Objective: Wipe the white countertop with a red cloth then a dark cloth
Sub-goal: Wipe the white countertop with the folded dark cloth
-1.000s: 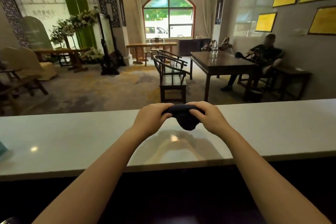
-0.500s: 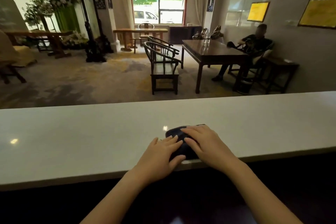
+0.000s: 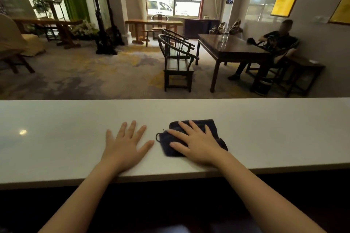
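Observation:
A dark cloth (image 3: 210,126) lies spread on the white countertop (image 3: 274,130), just right of centre. My right hand (image 3: 197,143) presses flat on top of it, fingers apart, covering its middle. My left hand (image 3: 126,142) lies flat on the bare countertop a little to the left of the cloth, fingers spread, touching nothing else. No red cloth is in view.
The countertop runs the full width of the view, with a dark drop at its near edge (image 3: 170,178). Beyond its far edge is a room with wooden chairs (image 3: 178,62), a dark table (image 3: 233,47) and a seated person (image 3: 274,43).
Both hands held the bunched dark cloth above the counter, then pressed it down. Now the cloth is spread flatter under my right hand, and my left hand has come off it to the left.

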A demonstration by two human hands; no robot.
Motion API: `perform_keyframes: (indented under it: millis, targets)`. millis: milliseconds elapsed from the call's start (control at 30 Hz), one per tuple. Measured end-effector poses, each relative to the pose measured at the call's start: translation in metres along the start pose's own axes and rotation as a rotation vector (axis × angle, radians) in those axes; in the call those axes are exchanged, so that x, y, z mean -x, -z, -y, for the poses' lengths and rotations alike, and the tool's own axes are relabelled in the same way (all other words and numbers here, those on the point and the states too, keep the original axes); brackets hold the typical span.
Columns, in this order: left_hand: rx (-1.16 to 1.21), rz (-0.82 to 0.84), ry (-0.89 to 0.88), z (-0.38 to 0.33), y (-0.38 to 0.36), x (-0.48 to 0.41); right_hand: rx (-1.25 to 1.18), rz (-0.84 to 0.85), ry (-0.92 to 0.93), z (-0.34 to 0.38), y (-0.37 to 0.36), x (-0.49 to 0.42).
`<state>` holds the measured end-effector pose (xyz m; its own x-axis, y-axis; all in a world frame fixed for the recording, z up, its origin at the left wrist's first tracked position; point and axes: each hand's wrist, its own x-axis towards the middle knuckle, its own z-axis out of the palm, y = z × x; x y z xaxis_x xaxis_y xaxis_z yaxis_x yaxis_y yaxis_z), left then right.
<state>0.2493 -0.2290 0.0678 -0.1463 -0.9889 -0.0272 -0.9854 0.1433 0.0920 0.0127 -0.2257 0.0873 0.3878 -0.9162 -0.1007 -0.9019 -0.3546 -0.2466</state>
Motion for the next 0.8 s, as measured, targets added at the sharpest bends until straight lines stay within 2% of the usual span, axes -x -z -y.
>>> perform_keyframes:
  millis: [233,533,800]
  targets:
    - [0.029,-0.001,-0.009,-0.001,0.004,0.003,-0.009,-0.049,-0.147,-0.015,0.014,-0.067]
    - [0.039,-0.007,-0.025,0.002,0.003,0.003,-0.011,-0.143,-0.402,-0.066,0.019,0.011]
    - [0.036,-0.019,-0.019,0.001,0.0,0.0,-0.009,-0.175,-0.345,-0.008,-0.009,0.053]
